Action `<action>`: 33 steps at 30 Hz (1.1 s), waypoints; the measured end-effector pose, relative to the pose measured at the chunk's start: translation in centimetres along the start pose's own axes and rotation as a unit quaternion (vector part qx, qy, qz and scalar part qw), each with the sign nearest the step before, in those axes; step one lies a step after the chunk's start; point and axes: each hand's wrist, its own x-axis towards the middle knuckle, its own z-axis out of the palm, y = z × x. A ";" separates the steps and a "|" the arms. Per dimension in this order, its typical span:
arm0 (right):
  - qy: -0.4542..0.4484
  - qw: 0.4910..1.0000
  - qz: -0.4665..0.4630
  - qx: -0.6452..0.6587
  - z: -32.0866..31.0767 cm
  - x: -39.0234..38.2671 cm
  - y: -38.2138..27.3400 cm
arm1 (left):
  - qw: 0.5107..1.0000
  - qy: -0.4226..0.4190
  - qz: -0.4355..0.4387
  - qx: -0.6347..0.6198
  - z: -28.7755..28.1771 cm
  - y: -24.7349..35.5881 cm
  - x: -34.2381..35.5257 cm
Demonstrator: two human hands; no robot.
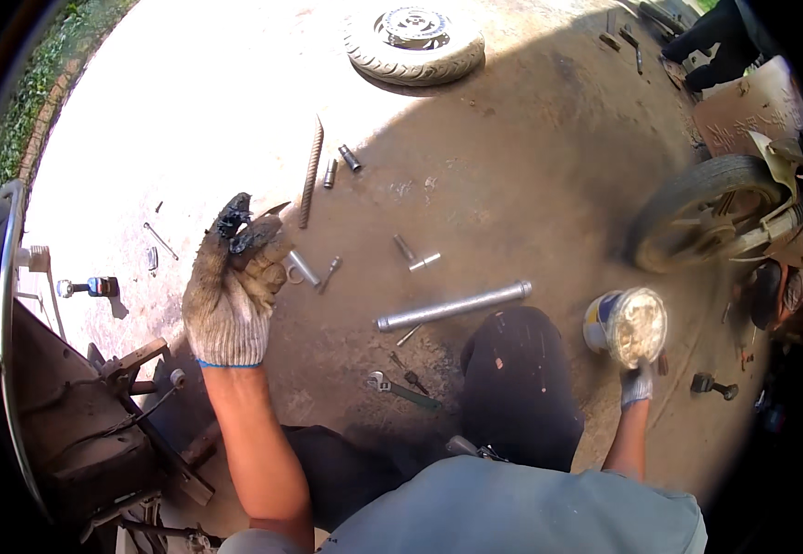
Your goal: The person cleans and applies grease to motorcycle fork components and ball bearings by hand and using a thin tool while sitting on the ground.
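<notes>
My left hand is raised at left in a soiled knit glove. Its fingers are curled, with a glossy black clump of what looks like grease at the fingertips. My right hand, also gloved, grips a small tub from its near side. Pale, smeared material shows across the tub's round top; whether that is a lid or the contents, I cannot tell. On the ground between my hands lies a long silvery metal tube. A short metal sleeve and a bolt lie beside the left glove.
An adjustable wrench lies before my knees. Further off are a ribbed rod, sockets and a tyred wheel. A motorcycle wheel stands at right, a vehicle frame at left. Another person's legs show far right.
</notes>
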 end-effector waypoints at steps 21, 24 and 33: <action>-0.074 0.923 0.376 0.012 -2.6 -24.1 -15.1 | 0.964 0.192 -0.163 -0.081 27.4 9.9 -3.2; -0.123 0.904 0.409 0.012 -4.8 -27.3 -25.7 | 0.963 0.220 -0.146 -0.047 36.5 15.4 -3.7; -0.109 0.881 0.349 -0.300 -0.9 -24.4 -45.1 | 0.982 0.116 0.055 0.138 56.9 29.9 1.1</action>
